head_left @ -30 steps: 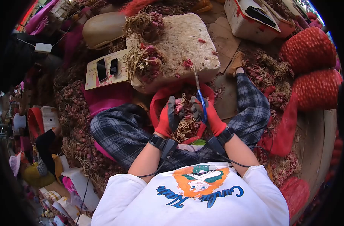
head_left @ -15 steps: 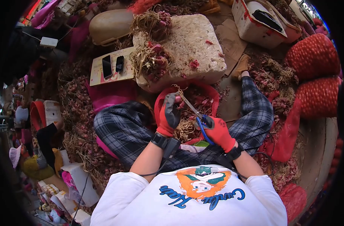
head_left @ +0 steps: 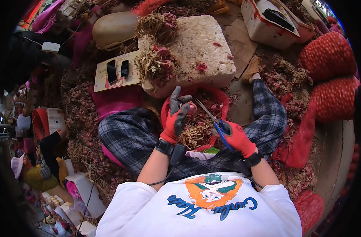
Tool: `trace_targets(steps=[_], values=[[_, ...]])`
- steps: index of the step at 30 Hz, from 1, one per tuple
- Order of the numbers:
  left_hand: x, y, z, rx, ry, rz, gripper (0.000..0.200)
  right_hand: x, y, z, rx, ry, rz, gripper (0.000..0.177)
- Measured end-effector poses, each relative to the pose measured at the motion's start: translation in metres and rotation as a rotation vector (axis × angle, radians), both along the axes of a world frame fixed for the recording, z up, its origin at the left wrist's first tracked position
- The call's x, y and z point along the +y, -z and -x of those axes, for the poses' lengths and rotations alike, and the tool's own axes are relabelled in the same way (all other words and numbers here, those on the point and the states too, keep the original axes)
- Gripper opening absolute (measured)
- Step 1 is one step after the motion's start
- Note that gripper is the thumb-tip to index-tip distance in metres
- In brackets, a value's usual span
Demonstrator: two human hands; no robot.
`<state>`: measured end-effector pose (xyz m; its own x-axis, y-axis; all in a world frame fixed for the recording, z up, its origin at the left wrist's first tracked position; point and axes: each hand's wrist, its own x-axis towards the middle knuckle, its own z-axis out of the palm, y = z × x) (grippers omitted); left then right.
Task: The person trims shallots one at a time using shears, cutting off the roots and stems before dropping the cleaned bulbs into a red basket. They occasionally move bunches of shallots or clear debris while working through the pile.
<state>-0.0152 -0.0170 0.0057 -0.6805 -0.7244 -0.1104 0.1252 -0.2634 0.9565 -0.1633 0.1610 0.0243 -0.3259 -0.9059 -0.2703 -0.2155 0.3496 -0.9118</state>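
My left hand (head_left: 175, 116), in a red glove with grey palm and fingers, is over the left side of a red-rimmed basket (head_left: 224, 103). Its fingers are spread, and I see nothing held in them. A pink shallot bulb (head_left: 192, 108) shows just right of its fingertips. My right hand (head_left: 236, 138), gloved alike, grips blue-handled scissors (head_left: 206, 111) whose blades point up and left across the basket. Inside the basket lie shallots and dry trimmings (head_left: 196, 132); the lower part is hidden between my legs.
A pale foam block (head_left: 206, 43) stands ahead, with shallot bunches (head_left: 158, 65) on its left side. Two phones lie on a board (head_left: 99, 79) at left. Heaped shallots (head_left: 79, 118) flank me. Full red net sacks (head_left: 328, 55) and a foam box (head_left: 263, 33) stand at right.
My left hand has opened and let go of the shallot it held at the scissor blades. My right hand has drawn the scissors slightly right and down, away from the left hand.
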Motion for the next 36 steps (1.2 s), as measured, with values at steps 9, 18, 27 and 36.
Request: trace_targets(steps=[9, 18, 27, 36], values=[[-0.003, 0.004, -0.003, 0.179, 0.039, -0.091, 0.072, 0.004, -0.008, 0.002, 0.167, -0.067, -0.004, 0.027], [-0.003, -0.004, -0.005, 0.373, 0.09, -0.225, 0.076, 0.007, -0.004, 0.005, 0.035, -0.02, 0.11, 0.02], [-0.004, -0.015, -0.005, 0.509, 0.293, -0.273, 0.079, -0.016, -0.005, 0.011, -0.353, 0.198, 0.198, 0.018], [0.01, -0.008, 0.0, 0.85, 0.399, -0.77, 0.016, -0.033, -0.028, -0.004, -0.718, 0.184, 0.16, 0.029]])
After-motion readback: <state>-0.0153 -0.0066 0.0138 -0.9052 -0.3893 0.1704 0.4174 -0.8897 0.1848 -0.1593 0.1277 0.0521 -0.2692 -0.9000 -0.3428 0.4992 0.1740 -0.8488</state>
